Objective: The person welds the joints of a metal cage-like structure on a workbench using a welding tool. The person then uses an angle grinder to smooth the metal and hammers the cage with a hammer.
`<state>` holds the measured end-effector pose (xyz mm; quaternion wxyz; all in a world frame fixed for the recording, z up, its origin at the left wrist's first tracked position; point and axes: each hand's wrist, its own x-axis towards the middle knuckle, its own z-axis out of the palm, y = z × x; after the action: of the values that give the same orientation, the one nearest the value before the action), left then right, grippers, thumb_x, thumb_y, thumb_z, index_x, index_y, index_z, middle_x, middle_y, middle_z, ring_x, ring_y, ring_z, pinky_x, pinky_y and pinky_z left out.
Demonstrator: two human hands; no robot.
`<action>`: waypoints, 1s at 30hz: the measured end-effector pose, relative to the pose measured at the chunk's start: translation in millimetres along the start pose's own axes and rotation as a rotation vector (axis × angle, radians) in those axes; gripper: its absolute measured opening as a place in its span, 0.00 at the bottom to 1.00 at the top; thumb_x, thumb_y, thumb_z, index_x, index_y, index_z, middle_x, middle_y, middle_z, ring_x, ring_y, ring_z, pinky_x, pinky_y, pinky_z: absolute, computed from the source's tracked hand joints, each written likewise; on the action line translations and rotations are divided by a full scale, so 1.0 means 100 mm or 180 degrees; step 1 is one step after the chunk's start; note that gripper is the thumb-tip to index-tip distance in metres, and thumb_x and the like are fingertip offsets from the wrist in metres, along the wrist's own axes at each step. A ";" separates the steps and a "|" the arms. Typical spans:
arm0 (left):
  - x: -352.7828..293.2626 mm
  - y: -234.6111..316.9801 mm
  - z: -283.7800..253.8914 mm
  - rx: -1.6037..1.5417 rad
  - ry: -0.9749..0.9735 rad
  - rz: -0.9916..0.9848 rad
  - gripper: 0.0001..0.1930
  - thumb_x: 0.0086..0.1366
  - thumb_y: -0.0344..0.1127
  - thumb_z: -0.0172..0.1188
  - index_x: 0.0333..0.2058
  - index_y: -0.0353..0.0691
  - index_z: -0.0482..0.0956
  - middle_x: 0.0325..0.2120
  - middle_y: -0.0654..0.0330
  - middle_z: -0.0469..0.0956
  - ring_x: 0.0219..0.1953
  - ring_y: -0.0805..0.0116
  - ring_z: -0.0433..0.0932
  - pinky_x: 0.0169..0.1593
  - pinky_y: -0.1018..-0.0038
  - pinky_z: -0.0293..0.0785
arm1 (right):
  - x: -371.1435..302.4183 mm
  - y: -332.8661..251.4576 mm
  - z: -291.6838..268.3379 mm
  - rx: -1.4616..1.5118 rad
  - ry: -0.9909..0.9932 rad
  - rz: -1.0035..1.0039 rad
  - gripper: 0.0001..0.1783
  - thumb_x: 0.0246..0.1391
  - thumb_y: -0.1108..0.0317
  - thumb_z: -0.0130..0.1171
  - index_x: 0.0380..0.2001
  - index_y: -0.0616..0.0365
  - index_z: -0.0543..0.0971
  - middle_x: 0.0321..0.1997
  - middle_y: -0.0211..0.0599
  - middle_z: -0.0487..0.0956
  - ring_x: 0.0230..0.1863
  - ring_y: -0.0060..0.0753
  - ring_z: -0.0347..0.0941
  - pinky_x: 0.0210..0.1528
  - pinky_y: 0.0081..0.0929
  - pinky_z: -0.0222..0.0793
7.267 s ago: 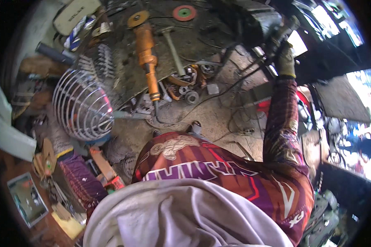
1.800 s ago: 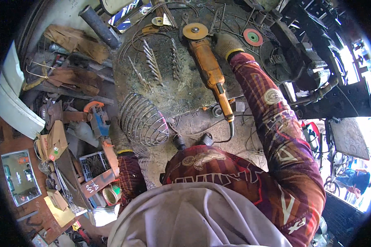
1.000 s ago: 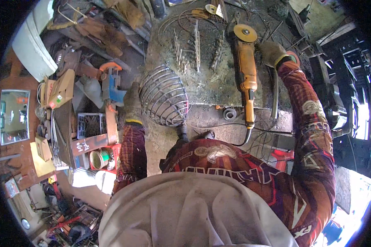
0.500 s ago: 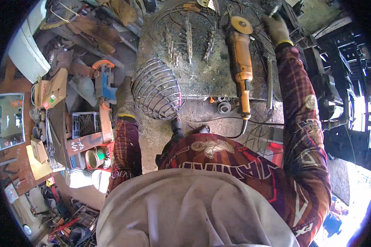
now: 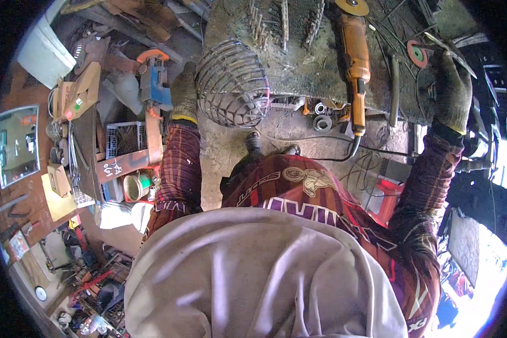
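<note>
My gloved left hand is closed at the left side of a round cage of bent metal rods, which stands at the bench's near edge. My gloved right hand is at the bench's right side, its fingers closed around a thin, light metal piece with a pointed end; its exact kind I cannot make out. A red and green grinding disc lies just left of that hand. An orange angle grinder rests on the bench between my hands, its handle toward me.
Twisted metal rods lie in rows on the dark workbench. The grinder's black cord runs below the bench edge. A blue and orange clamp-like tool and a grey crate are at left. Dark metal racks stand at right.
My right hand has come back toward me from the bench's far right, and the thin metal piece now shows in it. My left hand stays at the cage. The whole view has shifted.
</note>
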<state>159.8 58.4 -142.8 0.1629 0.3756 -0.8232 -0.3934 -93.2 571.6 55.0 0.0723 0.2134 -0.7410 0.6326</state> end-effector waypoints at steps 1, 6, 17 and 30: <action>0.02 -0.06 -0.01 0.0117 0.0026 0.0073 0.38 0.68 0.65 0.44 0.42 0.28 0.81 0.34 0.41 0.82 0.39 0.45 0.78 0.46 0.56 0.69 | -0.05 -0.08 0.08 -0.0642 0.0176 0.0348 0.15 0.62 0.61 0.60 0.45 0.58 0.82 0.44 0.34 0.83 0.41 0.24 0.79 0.44 0.22 0.73; 0.06 -0.12 -0.04 0.0100 0.0176 0.0365 0.37 0.68 0.65 0.44 0.39 0.30 0.82 0.32 0.45 0.82 0.35 0.48 0.79 0.45 0.58 0.68 | -0.42 0.01 0.18 -0.1573 0.0118 -0.0486 0.14 0.60 0.60 0.63 0.40 0.60 0.84 0.45 0.36 0.81 0.40 0.19 0.74 0.40 0.20 0.70; 0.44 0.59 -0.62 0.0032 -0.0608 0.1518 0.26 0.67 0.55 0.59 0.35 0.31 0.83 0.26 0.53 0.83 0.28 0.60 0.78 0.35 0.64 0.70 | -1.88 -0.50 1.42 -0.0860 0.1013 0.0358 0.17 0.65 0.65 0.57 0.53 0.62 0.76 0.36 0.31 0.80 0.32 0.15 0.71 0.32 0.14 0.67; 1.11 0.93 -0.32 0.0737 -0.1462 0.1832 0.36 0.59 0.70 0.58 0.36 0.35 0.85 0.27 0.50 0.83 0.31 0.58 0.79 0.39 0.60 0.72 | -2.85 -0.47 2.98 -0.0573 0.0943 0.1785 0.18 0.65 0.71 0.51 0.56 0.65 0.73 0.45 0.45 0.82 0.43 0.41 0.79 0.46 0.33 0.74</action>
<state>58.3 -3.3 -54.0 0.0346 0.0472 -0.9489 -0.3100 230.2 342.4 -66.3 0.0209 -0.1005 -0.8052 0.5840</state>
